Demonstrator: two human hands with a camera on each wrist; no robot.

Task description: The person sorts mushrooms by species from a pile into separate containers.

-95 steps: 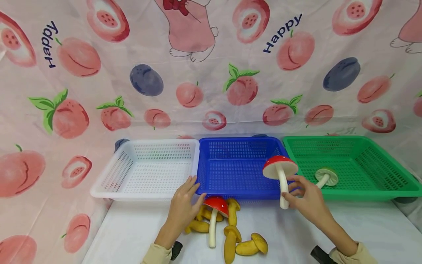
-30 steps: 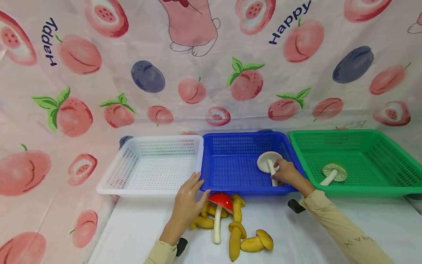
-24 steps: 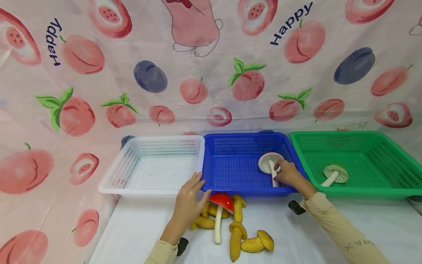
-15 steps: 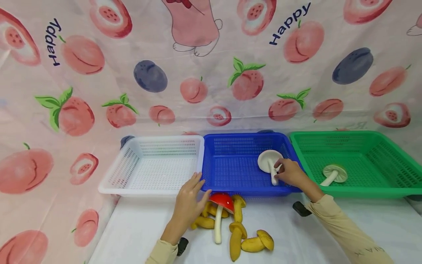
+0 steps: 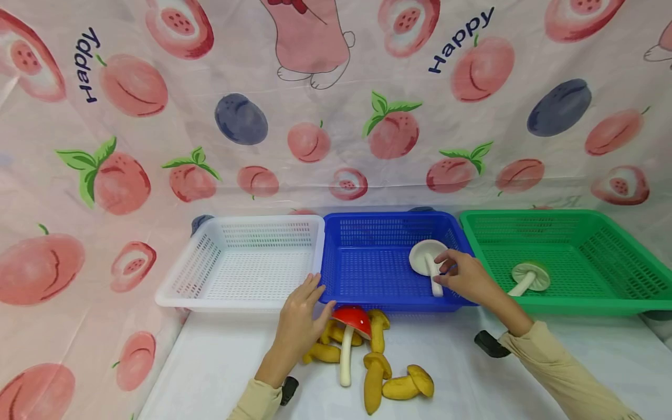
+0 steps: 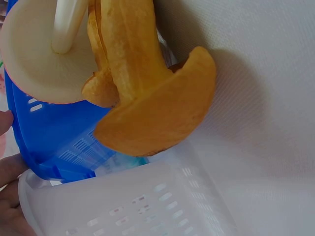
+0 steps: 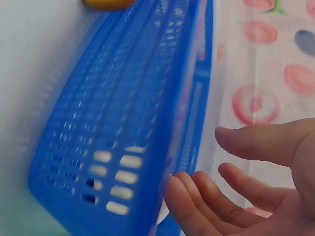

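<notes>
Inside the blue basket (image 5: 367,268) a toy mushroom (image 5: 421,256) lies with its pale underside and white stem showing. Right beside its stem is my right hand (image 5: 469,281); the right wrist view shows the thumb (image 7: 256,145) apart from the fingers (image 7: 211,201), with nothing between them. My left hand (image 5: 296,324) rests with extended fingers at the front corner where the white basket (image 5: 257,274) and blue basket meet. Close to its thumb, a red-capped mushroom (image 5: 353,321) lies among several yellow mushrooms (image 5: 374,388), one of them large (image 6: 157,118) in the left wrist view.
The green basket (image 5: 567,303) stands to the right of the blue one and holds a mushroom with a white stem (image 5: 535,277). All three baskets sit in a row along the back of the white table (image 5: 210,361). Behind them hangs a fruit-print cloth (image 5: 325,181).
My right hand has brought the red-capped mushroom down into the blue basket and let go of its stem, drawing slightly away to the right. My left hand has stayed at the basket corner.
</notes>
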